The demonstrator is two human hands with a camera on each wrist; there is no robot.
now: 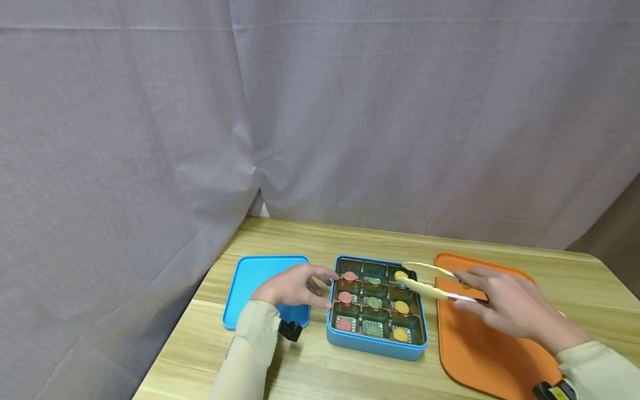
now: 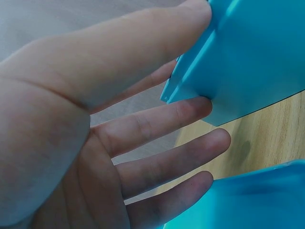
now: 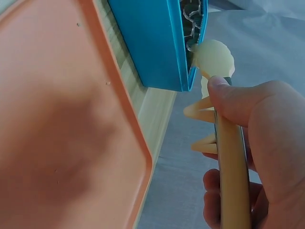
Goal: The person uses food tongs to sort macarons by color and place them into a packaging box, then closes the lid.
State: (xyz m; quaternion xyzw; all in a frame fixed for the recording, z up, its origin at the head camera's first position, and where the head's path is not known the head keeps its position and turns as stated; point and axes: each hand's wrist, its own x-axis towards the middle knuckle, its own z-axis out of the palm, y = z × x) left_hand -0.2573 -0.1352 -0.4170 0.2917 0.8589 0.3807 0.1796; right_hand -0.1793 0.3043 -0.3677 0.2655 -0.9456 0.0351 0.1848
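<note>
A blue box (image 1: pixel 377 347) stands on the table with a dark divided insert inside, three rows by three columns. Round pieces lie in it: red (image 1: pixel 345 298) on the left, green (image 1: pixel 374 303) in the middle, yellow (image 1: pixel 401 307) on the right. My left hand (image 1: pixel 300 286) touches the box's left side, fingers extended, as the left wrist view also shows. My right hand (image 1: pixel 510 303) grips metal tongs (image 3: pixel 232 176) with cream tips. Those tips reach over the back right compartment, around a yellow piece (image 1: pixel 400 275); whether they touch it I cannot tell.
A blue lid (image 1: pixel 255 278) lies left of the box, partly under my left hand. To the right an orange tray (image 1: pixel 470 344) lies flat, with my right forearm across it. Grey cloth (image 1: pixel 350 139) hangs behind the wooden table (image 1: pixel 310 372).
</note>
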